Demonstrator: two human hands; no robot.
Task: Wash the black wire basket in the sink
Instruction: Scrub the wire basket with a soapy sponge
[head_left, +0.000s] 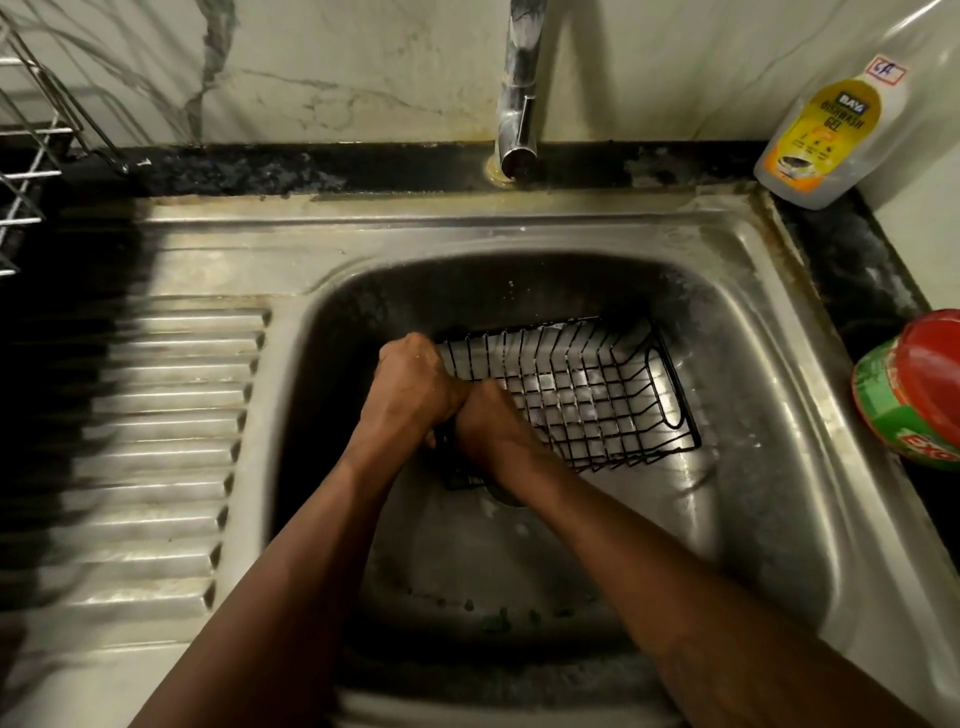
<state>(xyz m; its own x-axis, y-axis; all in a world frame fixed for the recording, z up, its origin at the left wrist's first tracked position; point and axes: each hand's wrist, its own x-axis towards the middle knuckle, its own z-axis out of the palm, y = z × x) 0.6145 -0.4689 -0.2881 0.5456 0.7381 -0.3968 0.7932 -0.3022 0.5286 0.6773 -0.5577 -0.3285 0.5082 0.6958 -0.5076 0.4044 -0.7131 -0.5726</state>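
Right now the person is washing the black wire basket (571, 395). It is lying in the bowl of the sink (753, 322), toward the back and the right side. Both hands are working at the basket's left end.

To do this step well, I think one hand should be holding the basket tight so it is not sliding on the wet metal. The other hand should be rubbing along each thin wire, one at a time. The corners and the spots where wires cross are likely hiding the most dirt, so the basket should be getting turned to reach them. No water is coming from the tap (517, 104), so it will need turning on for the rinse. The dish gel bottle (821, 130) is standing on the counter at the back right, near enough to reach.

Both arms are reaching in from the bottom and leaning toward each other. The left hand (410, 384) is sitting with its back up and its fingers curling over the basket's left rim, gripping it. The right hand (488, 426) is touching the left one and bending down at the wrist. Its fingers are tucked under and hidden, so I cannot tell if they are pinching a wire, holding a scrubber, or just pressing.
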